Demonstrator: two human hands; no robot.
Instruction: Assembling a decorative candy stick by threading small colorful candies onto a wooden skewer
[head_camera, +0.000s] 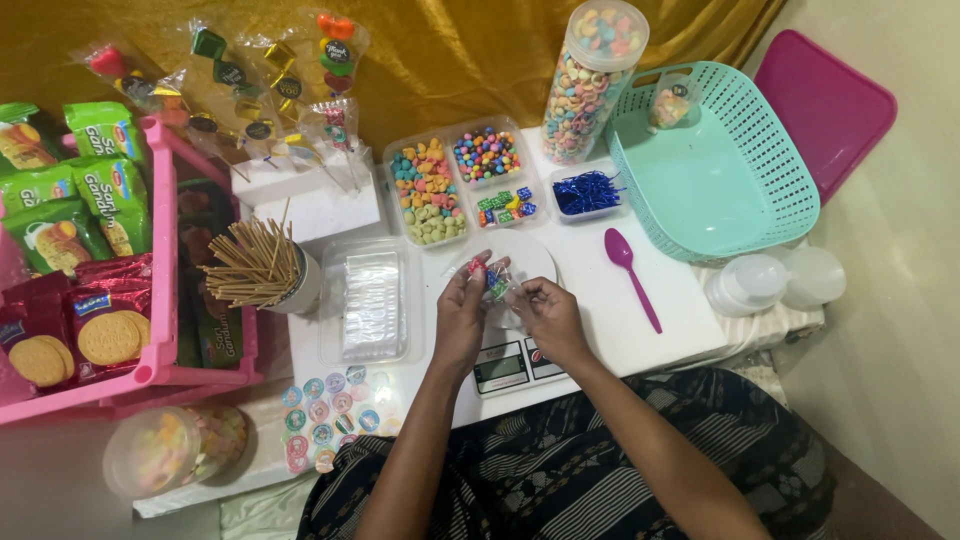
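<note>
- You see a teal basket (745, 190) near a pink spoon (630, 270).
- A tall candy jar (590, 85) stands behind.
- Sticks (250, 265) fill a cup.

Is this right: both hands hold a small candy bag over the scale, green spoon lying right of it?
Not quite. The head view shows the spoon is purple, not green. The rest holds: left hand and right hand hold the small candy bag over the scale.

My basket (745, 195) is teal, the spoon (628, 262) magenta, the crate (160, 370) pink. The cloth (440, 60) behind is golden. My skirt (600, 470) is black with thin white stripes. The candies (430, 190) are pastel blue, pink, orange and green.
</note>
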